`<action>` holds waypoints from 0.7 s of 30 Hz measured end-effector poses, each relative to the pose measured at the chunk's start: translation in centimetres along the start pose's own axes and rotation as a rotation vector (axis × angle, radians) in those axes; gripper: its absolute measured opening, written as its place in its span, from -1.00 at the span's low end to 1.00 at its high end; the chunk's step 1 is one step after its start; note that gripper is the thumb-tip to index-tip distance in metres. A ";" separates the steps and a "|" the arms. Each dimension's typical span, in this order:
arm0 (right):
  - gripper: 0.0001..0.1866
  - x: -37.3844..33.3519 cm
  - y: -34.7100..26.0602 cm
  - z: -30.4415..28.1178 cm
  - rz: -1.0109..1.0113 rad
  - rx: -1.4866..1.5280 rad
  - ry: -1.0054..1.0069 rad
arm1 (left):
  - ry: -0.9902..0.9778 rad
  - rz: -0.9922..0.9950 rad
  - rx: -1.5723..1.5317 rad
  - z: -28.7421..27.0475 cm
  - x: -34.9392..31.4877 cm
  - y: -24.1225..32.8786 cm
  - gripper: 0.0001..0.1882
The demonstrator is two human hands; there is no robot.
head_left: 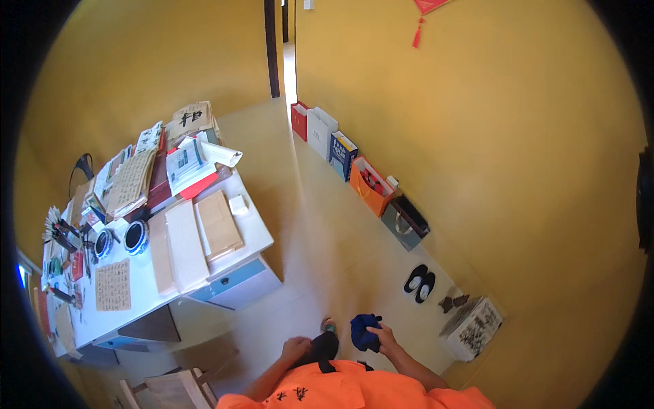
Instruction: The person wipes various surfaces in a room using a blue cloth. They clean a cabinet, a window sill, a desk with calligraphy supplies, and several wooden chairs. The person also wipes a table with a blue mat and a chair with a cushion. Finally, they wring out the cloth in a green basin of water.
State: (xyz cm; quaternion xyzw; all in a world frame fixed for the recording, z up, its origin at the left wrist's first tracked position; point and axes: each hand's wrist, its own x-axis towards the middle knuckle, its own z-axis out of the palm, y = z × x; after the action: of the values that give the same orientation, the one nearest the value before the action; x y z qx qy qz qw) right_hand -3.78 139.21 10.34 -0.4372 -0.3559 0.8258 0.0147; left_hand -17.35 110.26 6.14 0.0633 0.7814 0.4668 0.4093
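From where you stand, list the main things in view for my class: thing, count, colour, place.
Desk: one, white, left
Papers: many, mostly cream and white, desk
Round dishes: two, blue-and-white, desk
Brushes: several, pale-tipped, desk's left end
Chair: one, brown, lower left
Bags: five; red, white, blue, orange, dark; along wall
Shoes: two, mostly black, floor
Patterned box: one, white and dark, lower right
Hanging ornament: one, red, upper wall
Cloth item: one, dark blue, lower middle
Top: one, orange, bottom edge
Left hand: one, bare, lower middle
Right hand: one, bare, holding cloth item
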 end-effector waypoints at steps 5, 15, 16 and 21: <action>-0.57 7.4 -11.9 2.9 -0.054 0.014 0.000 | -0.074 0.272 0.043 -0.3 13.2 16.4 -0.65; -0.57 34.1 -31.7 9.1 0.079 -0.073 -0.004 | -0.063 0.156 -0.201 -2.5 37.0 35.8 -0.70; -0.57 36.0 -34.1 11.3 0.060 -0.090 -0.068 | -0.028 0.072 -0.181 -3.8 38.1 37.3 -0.70; -0.52 44.5 -46.8 22.3 0.005 -0.324 -0.322 | 0.131 -0.020 -0.389 -9.9 43.7 44.9 -0.68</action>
State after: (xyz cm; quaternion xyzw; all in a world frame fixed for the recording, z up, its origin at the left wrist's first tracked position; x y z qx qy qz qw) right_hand -61.05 176.24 14.97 -0.2971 -0.4807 0.8170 -0.1149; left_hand -65.73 149.56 18.09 -0.0553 0.7019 0.6080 0.3669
